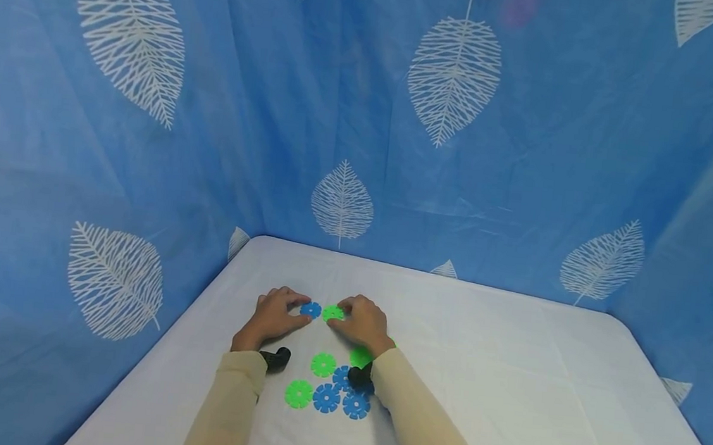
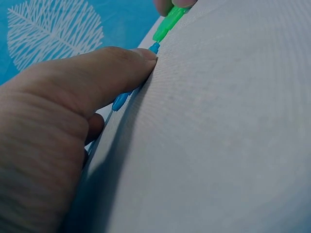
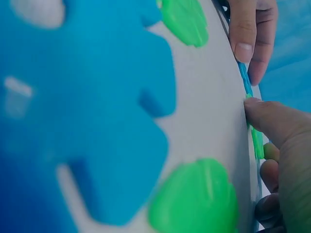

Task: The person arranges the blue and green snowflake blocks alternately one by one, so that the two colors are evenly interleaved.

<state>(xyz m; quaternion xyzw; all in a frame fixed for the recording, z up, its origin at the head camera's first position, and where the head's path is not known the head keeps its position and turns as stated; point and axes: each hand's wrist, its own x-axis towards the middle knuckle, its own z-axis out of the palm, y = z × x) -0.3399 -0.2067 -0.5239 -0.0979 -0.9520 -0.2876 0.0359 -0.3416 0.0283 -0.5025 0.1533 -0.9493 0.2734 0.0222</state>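
Note:
Near the far left part of the table, my left hand (image 1: 273, 315) pinches a blue notched plastic disc (image 1: 305, 311) by its edge between thumb and fingers. Opposite it, my right hand (image 1: 363, 322) holds a green notched disc (image 1: 333, 310) the same way. Both discs lie level, at or just above the cloth, edge to edge. Seen from the left wrist, the blue disc (image 2: 119, 103) and the green disc (image 2: 167, 25) line up with their rims almost touching. In the right wrist view, the thumb covers part of the green disc (image 3: 257, 143).
Closer to me lie more discs: a green disc (image 1: 317, 365), another green disc (image 1: 292, 393), a blue disc (image 1: 319, 399) and several others, partly overlapping beneath the right wrist. Black wrist cameras (image 1: 277, 360) hang below both wrists. A blue leaf-patterned curtain (image 1: 366, 110) borders the white table (image 1: 508, 377).

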